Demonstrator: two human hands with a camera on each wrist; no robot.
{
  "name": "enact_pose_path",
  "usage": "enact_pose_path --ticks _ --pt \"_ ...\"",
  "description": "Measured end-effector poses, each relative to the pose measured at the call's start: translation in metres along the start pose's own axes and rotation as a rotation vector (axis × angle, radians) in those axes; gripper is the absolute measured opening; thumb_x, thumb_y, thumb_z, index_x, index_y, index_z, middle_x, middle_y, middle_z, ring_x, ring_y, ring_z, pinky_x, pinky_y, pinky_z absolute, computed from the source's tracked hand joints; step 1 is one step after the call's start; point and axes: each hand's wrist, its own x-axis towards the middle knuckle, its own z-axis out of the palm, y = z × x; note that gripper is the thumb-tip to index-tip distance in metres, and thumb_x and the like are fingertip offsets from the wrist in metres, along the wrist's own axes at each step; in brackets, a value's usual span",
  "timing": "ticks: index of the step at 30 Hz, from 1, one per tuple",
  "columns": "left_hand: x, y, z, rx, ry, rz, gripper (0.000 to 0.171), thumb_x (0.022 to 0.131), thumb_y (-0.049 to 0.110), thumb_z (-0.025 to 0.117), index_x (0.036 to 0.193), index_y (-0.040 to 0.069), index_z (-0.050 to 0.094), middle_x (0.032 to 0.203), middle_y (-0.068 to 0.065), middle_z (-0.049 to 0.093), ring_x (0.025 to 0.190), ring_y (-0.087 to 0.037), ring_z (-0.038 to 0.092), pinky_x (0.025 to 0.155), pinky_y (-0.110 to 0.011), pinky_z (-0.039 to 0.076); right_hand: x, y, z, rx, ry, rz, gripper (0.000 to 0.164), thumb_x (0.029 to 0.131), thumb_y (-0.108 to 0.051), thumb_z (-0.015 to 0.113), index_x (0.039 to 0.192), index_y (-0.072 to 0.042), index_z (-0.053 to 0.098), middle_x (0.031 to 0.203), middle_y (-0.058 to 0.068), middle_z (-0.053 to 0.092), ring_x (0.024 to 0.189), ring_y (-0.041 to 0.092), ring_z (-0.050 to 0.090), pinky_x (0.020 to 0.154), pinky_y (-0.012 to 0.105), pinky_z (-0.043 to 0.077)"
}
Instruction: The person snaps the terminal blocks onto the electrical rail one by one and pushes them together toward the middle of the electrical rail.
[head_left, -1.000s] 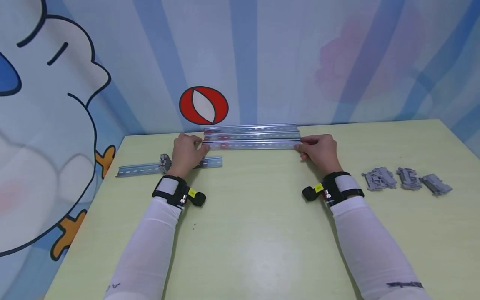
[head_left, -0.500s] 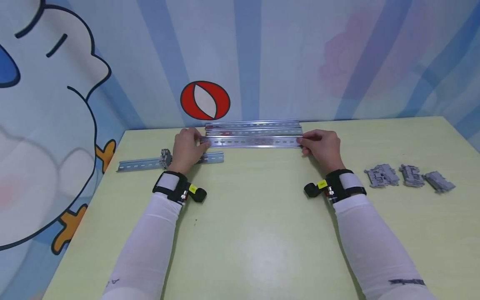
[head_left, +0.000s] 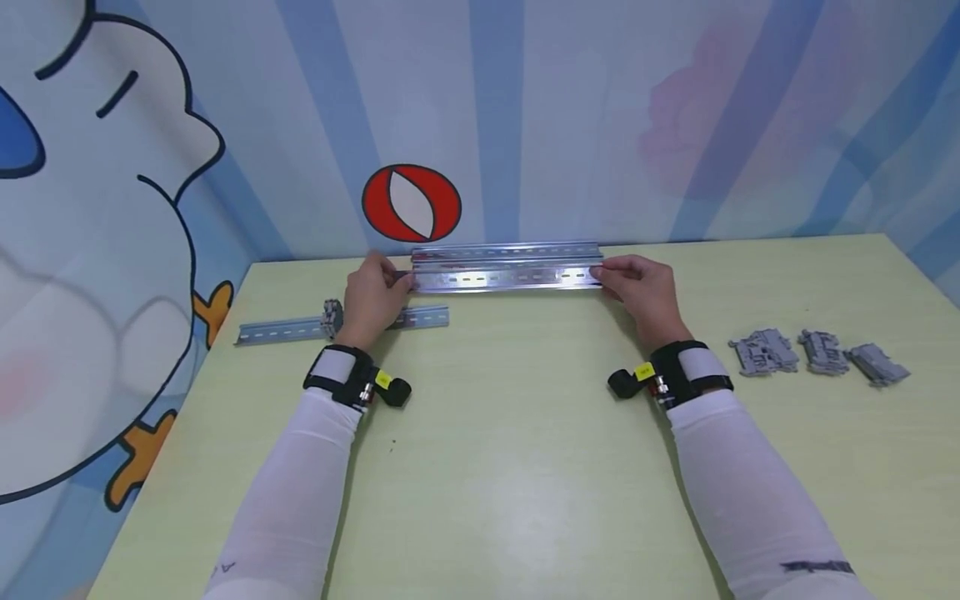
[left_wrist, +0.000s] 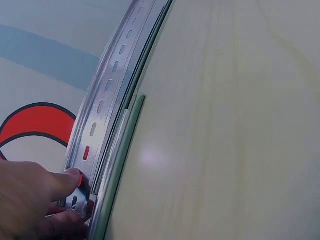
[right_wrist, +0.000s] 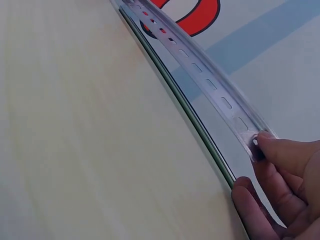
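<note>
Both hands hold one slotted metal DIN rail point(head_left: 506, 278) by its ends near the back of the table. My left hand point(head_left: 371, 298) pinches its left end, thumb on the slotted face in the left wrist view. At the other end, the thumb and fingers of my right hand point(head_left: 641, 292) pinch the rail. In the right wrist view, the held rail point(right_wrist: 210, 82) is raised and tilted, with a gap to the green table edge strip point(right_wrist: 187, 107). More DIN rails point(head_left: 506, 251) lie behind it, partly hidden.
Left of centre lies another DIN rail point(head_left: 277, 331) with a grey terminal block point(head_left: 332, 317) standing on it, partly covered by my left hand. Several grey terminal blocks point(head_left: 765, 352) lie on the table's right side. A painted wall point(head_left: 555, 125) rises right behind the rails.
The front rail has come up from lying flat beside the others and tilted, its slotted face now catching the light. Both hands have shifted slightly with it.
</note>
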Motion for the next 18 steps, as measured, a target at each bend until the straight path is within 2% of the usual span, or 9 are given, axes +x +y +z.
enact_pose_path --ticks 4,7,11,14,18 --pt "-0.004 0.005 0.002 -0.042 -0.014 0.049 0.028 0.096 0.027 0.062 0.112 0.005 0.051 0.086 -0.012 0.059 0.076 -0.024 0.052 0.061 -0.031 0.039 -0.002 0.003 -0.007 0.038 0.011 -0.002 0.037 0.086 -0.026 0.076 0.114 -0.005 0.068 0.105 0.008 0.069 0.092 0.017 0.068 0.079 0.021 0.055" --pt "-0.008 0.011 0.003 -0.058 -0.034 0.128 0.027 0.097 0.024 0.061 0.116 0.007 0.053 0.083 -0.011 0.058 0.074 -0.024 0.052 0.059 -0.031 0.04 -0.007 0.008 -0.014 0.063 0.015 -0.032 0.037 0.086 -0.023 0.076 0.115 -0.002 0.067 0.101 0.008 0.069 0.085 0.015 0.069 0.078 0.022 0.056" --pt "-0.013 0.02 -0.003 -0.027 -0.077 0.232 0.032 0.097 0.024 0.062 0.123 0.006 0.057 0.084 -0.011 0.055 0.076 -0.024 0.05 0.061 -0.033 0.039 -0.016 0.014 -0.021 0.072 0.0 -0.078 0.04 0.087 -0.022 0.075 0.12 -0.002 0.066 0.1 0.007 0.069 0.08 0.014 0.068 0.076 0.021 0.056" --pt "-0.02 0.023 -0.012 0.015 -0.151 0.258 0.041 0.094 0.027 0.067 0.126 0.004 0.057 0.092 -0.012 0.058 0.082 -0.025 0.051 0.065 -0.034 0.042 -0.024 0.018 -0.024 0.062 -0.027 -0.091 0.042 0.087 -0.023 0.074 0.123 -0.003 0.066 0.102 0.007 0.068 0.082 0.015 0.068 0.077 0.021 0.056" --pt "-0.033 0.021 -0.026 0.072 -0.262 0.243 0.048 0.09 0.029 0.072 0.129 0.006 0.056 0.103 -0.011 0.061 0.089 -0.025 0.053 0.07 -0.034 0.047 -0.032 0.022 -0.028 0.011 -0.1 -0.075 0.048 0.084 -0.026 0.078 0.126 -0.007 0.064 0.108 0.009 0.067 0.091 0.013 0.067 0.079 0.02 0.055"
